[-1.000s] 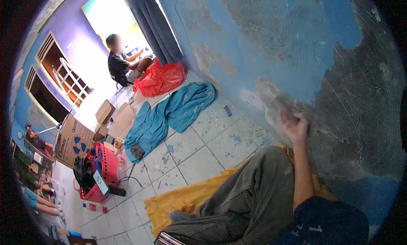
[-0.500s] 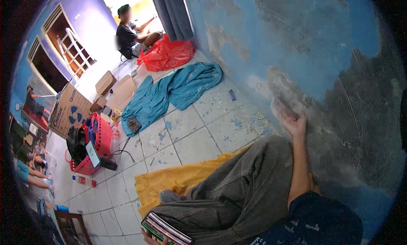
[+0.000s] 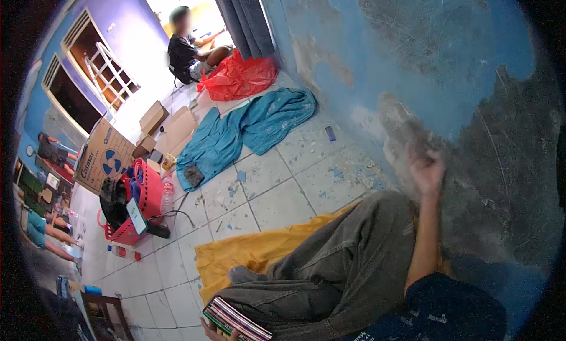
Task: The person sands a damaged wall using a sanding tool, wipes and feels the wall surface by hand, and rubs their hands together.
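Against the wall's bare grey patch (image 3: 454, 182) rests my right hand (image 3: 425, 169), its fingers bent around something dark and blurred that I cannot make out. Flaked blue paint (image 3: 407, 52) surrounds the patch. At the bottom of the view my left hand (image 3: 219, 332) holds a stack of thin, striped-edged items (image 3: 239, 320) beside my knee. My legs, in grey trousers (image 3: 354, 258), are folded on a yellow cloth (image 3: 236, 252).
Paint chips lie on the tiles (image 3: 277, 199). A teal cloth (image 3: 218, 140), red plastic bag (image 3: 239, 78), pink basket (image 3: 147, 193) with a phone, and cardboard box (image 3: 105, 158) are ahead. One person (image 3: 191, 52) sits beyond; others are at the left.
The left hand and its stack have come into view at the bottom. My right hand has moved slightly over the grey patch, and the view has shifted a little.
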The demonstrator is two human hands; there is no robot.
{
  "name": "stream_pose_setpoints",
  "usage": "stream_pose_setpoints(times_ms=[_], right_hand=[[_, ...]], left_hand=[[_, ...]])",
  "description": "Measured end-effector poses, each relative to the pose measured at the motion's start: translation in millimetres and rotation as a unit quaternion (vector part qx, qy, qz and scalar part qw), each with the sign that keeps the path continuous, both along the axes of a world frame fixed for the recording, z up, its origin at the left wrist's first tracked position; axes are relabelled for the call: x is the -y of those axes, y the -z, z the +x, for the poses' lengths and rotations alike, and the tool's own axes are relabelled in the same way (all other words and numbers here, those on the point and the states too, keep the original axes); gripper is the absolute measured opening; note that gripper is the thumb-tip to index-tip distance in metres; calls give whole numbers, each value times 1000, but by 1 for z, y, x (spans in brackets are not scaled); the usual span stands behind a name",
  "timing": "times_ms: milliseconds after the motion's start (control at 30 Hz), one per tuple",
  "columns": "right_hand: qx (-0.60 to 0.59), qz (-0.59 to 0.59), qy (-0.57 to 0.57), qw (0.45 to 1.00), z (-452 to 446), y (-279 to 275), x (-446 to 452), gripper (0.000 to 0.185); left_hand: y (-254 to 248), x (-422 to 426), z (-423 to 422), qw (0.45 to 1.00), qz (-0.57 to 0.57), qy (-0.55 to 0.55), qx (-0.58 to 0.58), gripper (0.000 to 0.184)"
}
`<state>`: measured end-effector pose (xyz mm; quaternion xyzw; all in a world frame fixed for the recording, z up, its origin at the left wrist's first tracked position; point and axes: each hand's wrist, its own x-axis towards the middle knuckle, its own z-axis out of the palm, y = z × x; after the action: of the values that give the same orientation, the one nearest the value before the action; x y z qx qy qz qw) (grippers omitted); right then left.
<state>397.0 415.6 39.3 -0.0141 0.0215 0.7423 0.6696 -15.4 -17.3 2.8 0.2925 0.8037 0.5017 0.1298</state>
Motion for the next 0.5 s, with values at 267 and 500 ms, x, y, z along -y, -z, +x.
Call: stream_pose_setpoints(times_ms=[267,500], right_hand=[[-53,-52,22,997,-1,34,-14,53],[-93,52,47,993,4,-12,4,49]], left_hand=[[14,13,-20,997,-52,22,-53,98],[-74,-52,35,964,-76,17,-256,77]])
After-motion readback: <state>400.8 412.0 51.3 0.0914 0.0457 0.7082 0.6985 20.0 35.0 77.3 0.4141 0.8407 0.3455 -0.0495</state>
